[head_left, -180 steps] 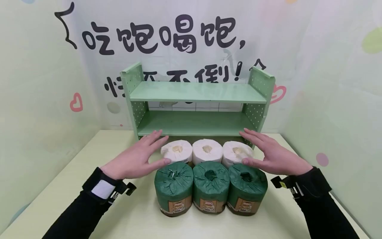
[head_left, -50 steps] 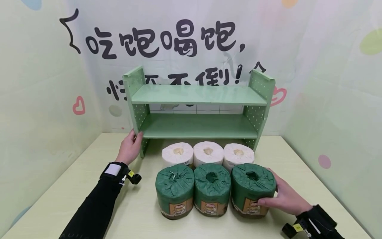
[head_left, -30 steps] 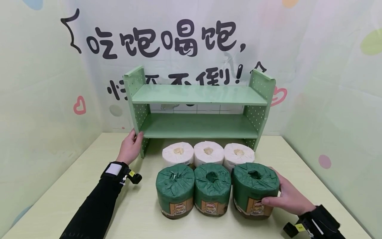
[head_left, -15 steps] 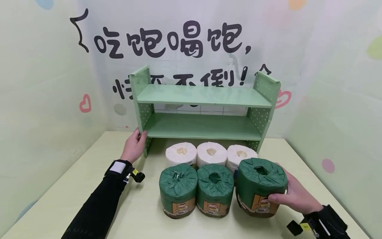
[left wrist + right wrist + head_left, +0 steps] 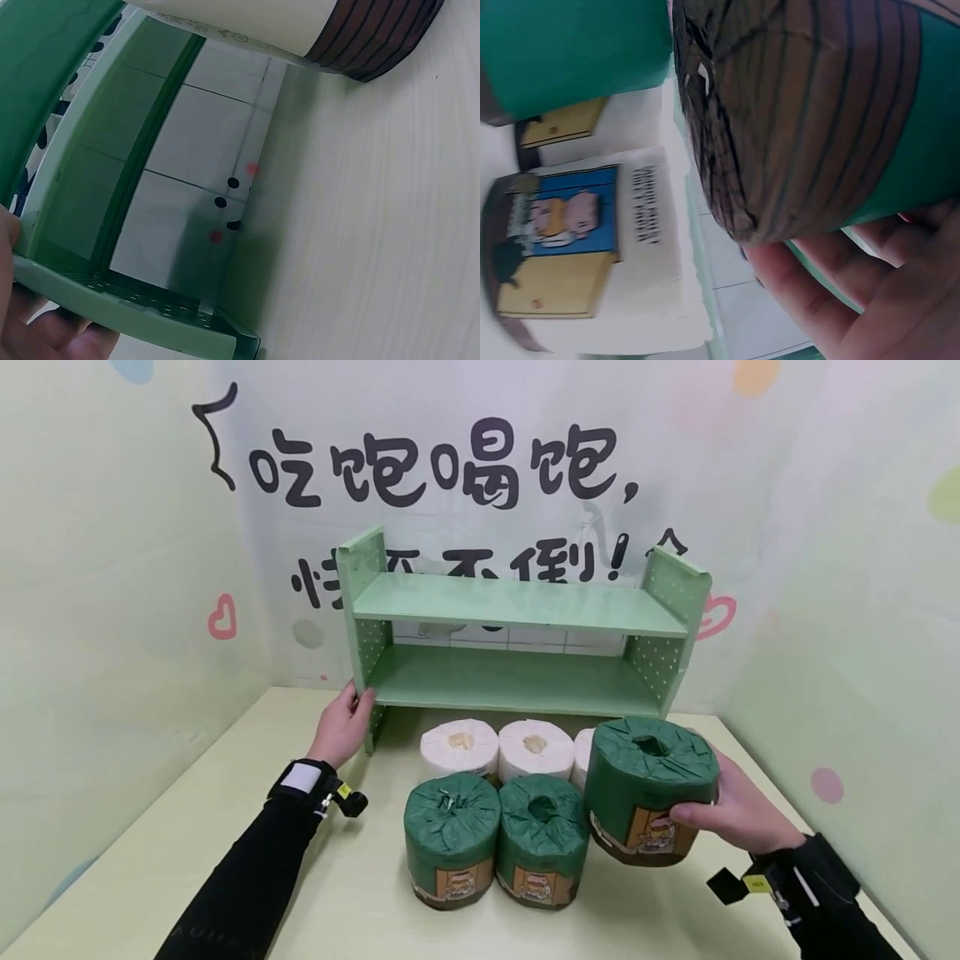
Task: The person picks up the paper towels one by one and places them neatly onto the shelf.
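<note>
My right hand point(image 5: 738, 818) grips a green-wrapped paper roll point(image 5: 648, 789) and holds it lifted above the table, in front of the right white roll. In the right wrist view the roll's brown striped bottom point(image 5: 810, 112) fills the frame, with my fingers point(image 5: 832, 300) under it. Two more green rolls point(image 5: 452, 839) point(image 5: 542, 839) stand on the table in front. White rolls point(image 5: 459, 747) point(image 5: 534, 750) stand behind them. My left hand point(image 5: 347, 727) holds the left side panel of the green two-tier shelf point(image 5: 517, 606); in the left wrist view my fingers point(image 5: 45, 337) curl round the panel's edge point(image 5: 135, 319).
The pale yellow table point(image 5: 225, 827) is boxed in by printed walls at the left, back and right. Both shelf boards carry nothing. A white roll point(image 5: 300, 30) shows at the top of the left wrist view.
My right hand has taken hold of the right green roll and lifted it off the table, up and slightly back. My left hand has stayed on the shelf's left panel.
</note>
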The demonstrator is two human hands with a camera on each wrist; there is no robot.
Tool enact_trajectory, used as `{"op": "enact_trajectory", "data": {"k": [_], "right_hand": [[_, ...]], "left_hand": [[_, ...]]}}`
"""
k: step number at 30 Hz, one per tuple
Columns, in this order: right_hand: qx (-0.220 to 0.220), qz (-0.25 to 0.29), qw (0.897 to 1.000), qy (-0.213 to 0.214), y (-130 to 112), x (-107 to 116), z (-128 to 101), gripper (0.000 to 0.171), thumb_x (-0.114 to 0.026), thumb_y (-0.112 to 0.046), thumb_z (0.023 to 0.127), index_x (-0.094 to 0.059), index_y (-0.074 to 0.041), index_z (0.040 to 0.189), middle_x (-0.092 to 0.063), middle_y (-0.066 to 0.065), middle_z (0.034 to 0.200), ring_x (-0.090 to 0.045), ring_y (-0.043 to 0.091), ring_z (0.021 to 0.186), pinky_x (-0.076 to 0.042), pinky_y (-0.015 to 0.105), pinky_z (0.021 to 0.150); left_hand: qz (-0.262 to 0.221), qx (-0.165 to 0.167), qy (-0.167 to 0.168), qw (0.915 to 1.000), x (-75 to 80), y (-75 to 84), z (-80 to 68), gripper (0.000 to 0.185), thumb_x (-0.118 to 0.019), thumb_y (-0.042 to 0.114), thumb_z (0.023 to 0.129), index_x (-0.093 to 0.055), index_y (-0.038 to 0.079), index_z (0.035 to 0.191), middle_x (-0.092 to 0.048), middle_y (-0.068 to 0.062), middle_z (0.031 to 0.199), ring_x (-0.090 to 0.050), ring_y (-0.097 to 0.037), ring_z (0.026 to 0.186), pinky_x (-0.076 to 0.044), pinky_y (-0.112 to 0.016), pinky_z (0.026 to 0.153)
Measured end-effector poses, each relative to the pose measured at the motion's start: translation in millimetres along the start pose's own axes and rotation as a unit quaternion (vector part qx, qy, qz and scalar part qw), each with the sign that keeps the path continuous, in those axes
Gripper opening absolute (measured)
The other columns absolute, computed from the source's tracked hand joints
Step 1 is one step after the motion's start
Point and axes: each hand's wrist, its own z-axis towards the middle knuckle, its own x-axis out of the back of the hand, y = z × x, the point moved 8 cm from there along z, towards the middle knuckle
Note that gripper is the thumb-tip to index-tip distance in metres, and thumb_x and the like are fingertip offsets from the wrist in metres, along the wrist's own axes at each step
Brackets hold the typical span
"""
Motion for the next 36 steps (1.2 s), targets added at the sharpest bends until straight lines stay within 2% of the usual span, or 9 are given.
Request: {"op": "enact_trajectory", "data": {"k": [5, 10, 17, 21, 24, 28, 30, 33, 36], "right_hand": [[-0.005, -0.006, 1.0, 0.004, -2, 5, 7, 0.078, -0.077, -0.016, 0.096, -0.042, -0.021, 0.166, -0.065, -0.015, 0.146, -0.064, 0.004, 0.124, -0.059, 0.026, 0.095], [-0.025, -0.016, 0.999, 0.018, 2, 9, 17, 0.076, -0.078, -0.019, 0.096, -0.044, -0.021, 0.164, -0.066, -0.018, 0.142, -0.065, 0.005, 0.12, -0.059, 0.026, 0.094], [-0.042, -0.015, 0.998, 0.035, 8, 11, 36, 0.074, -0.077, -0.015, 0.095, -0.045, -0.002, 0.16, -0.068, -0.02, 0.136, -0.066, 0.005, 0.118, -0.059, 0.025, 0.095], [-0.088, -0.047, 0.993, 0.059, 18, 16, 47, 0.08, -0.076, -0.019, 0.094, -0.041, 0.002, 0.163, -0.069, 0.007, 0.144, -0.064, 0.0, 0.115, -0.058, 0.028, 0.095], [-0.132, -0.051, 0.988, 0.067, 28, 17, 57, 0.083, -0.074, -0.022, 0.096, -0.035, -0.001, 0.167, -0.059, 0.03, 0.151, -0.061, 0.007, 0.119, -0.058, 0.039, 0.099], [-0.157, -0.021, 0.985, 0.075, 38, 14, 68, 0.082, -0.071, -0.023, 0.099, -0.031, -0.004, 0.169, -0.054, 0.029, 0.158, -0.059, 0.029, 0.13, -0.053, 0.055, 0.108], [-0.163, -0.014, 0.983, 0.081, 41, 15, 72, 0.082, -0.069, -0.024, 0.101, -0.03, -0.005, 0.17, -0.052, 0.029, 0.16, -0.056, 0.037, 0.136, -0.051, 0.059, 0.112], [-0.173, -0.008, 0.981, 0.092, 45, 17, 77, 0.081, -0.069, -0.026, 0.102, -0.029, -0.006, 0.17, -0.049, 0.028, 0.162, -0.052, 0.043, 0.141, -0.047, 0.064, 0.116], [-0.184, -0.001, 0.977, 0.105, 51, 19, 82, 0.082, -0.069, -0.029, 0.103, -0.028, -0.007, 0.17, -0.046, 0.028, 0.164, -0.049, 0.045, 0.146, -0.043, 0.067, 0.12]], "left_hand": [[0.005, -0.005, -0.002, 1.0, -3.6, 2.2, 3.6, 0.059, -0.035, 0.043, 0.12, -0.038, 0.012, 0.171, -0.059, -0.033, 0.155, -0.064, -0.04, 0.113, -0.053, -0.038, 0.082], [0.011, -0.008, 0.004, 0.9999, -3.1, 2.7, 4.4, 0.058, -0.036, 0.042, 0.12, -0.04, 0.012, 0.17, -0.059, -0.032, 0.154, -0.065, -0.039, 0.115, -0.052, -0.036, 0.083], [0.011, -0.001, 0.006, 0.9999, 0.4, 3.8, -0.8, 0.056, -0.037, 0.042, 0.12, -0.046, 0.009, 0.164, -0.066, -0.032, 0.141, -0.065, -0.036, 0.107, -0.053, -0.037, 0.084], [0.005, -0.002, 0.002, 1.0, -0.6, 2.5, -1.3, 0.058, -0.036, 0.042, 0.121, -0.041, 0.01, 0.168, -0.066, -0.033, 0.142, -0.065, -0.037, 0.104, -0.055, -0.04, 0.084], [0.005, -0.002, -0.002, 1.0, -1.5, 0.4, -2.1, 0.059, -0.036, 0.043, 0.121, -0.04, 0.011, 0.169, -0.064, -0.032, 0.144, -0.065, -0.036, 0.105, -0.054, -0.039, 0.084], [0.004, 0.0, -0.004, 1.0, -1.2, -0.7, -2.7, 0.059, -0.035, 0.044, 0.12, -0.039, 0.012, 0.17, -0.062, -0.03, 0.15, -0.064, -0.035, 0.106, -0.053, -0.037, 0.084], [0.002, 0.0, -0.005, 1.0, -1.0, 0.7, -2.1, 0.059, -0.035, 0.044, 0.12, -0.039, 0.012, 0.17, -0.064, -0.031, 0.146, -0.064, -0.036, 0.104, -0.053, -0.037, 0.083], [0.003, -0.002, -0.003, 1.0, -0.3, 2.2, -1.3, 0.059, -0.035, 0.045, 0.12, -0.041, 0.011, 0.168, -0.065, -0.032, 0.143, -0.064, -0.036, 0.104, -0.054, -0.04, 0.084], [0.002, 0.0, -0.002, 1.0, 0.2, 1.4, -1.2, 0.059, -0.035, 0.046, 0.12, -0.042, 0.011, 0.168, -0.062, -0.032, 0.149, -0.065, -0.041, 0.115, -0.057, -0.048, 0.092]]}}
